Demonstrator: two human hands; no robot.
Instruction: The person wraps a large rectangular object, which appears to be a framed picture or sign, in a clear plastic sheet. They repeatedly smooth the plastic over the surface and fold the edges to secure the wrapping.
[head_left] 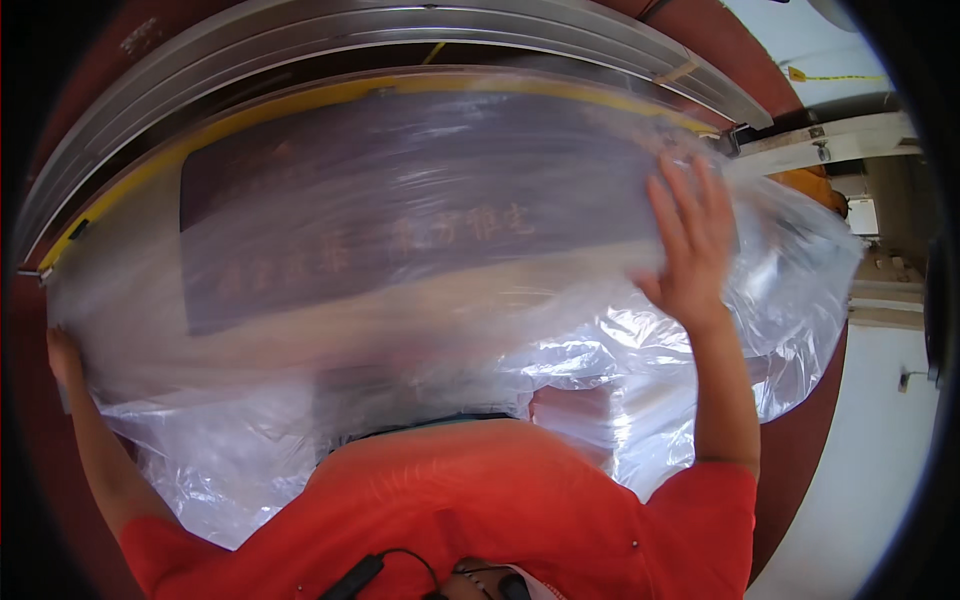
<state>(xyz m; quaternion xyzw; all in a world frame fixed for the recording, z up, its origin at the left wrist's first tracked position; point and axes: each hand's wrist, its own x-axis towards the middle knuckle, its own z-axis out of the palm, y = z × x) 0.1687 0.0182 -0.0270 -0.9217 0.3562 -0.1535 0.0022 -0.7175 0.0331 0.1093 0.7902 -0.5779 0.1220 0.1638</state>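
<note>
A wide board or carton (140, 290) lies in front of me under clear plastic film (800, 290). Through the film a large dark panel (350, 180) with faint lettering shows on its upper face. My right hand (692, 240) lies on the film near the right end, its fingers spread and slightly blurred. At the far left edge of the wrapped piece is my left hand (64, 357), touching its side; its fingers are mostly hidden. Loose, crumpled film hangs over the near edge and bulges out past the right end.
A curved-looking grey metal rail (420, 25) runs along the far side, with a yellow strip (340, 95) just inside it. On the right a pale metal arm (830, 145) joins the rail. Reddish-brown floor (800, 480) and a white surface (870, 450) lie to the right.
</note>
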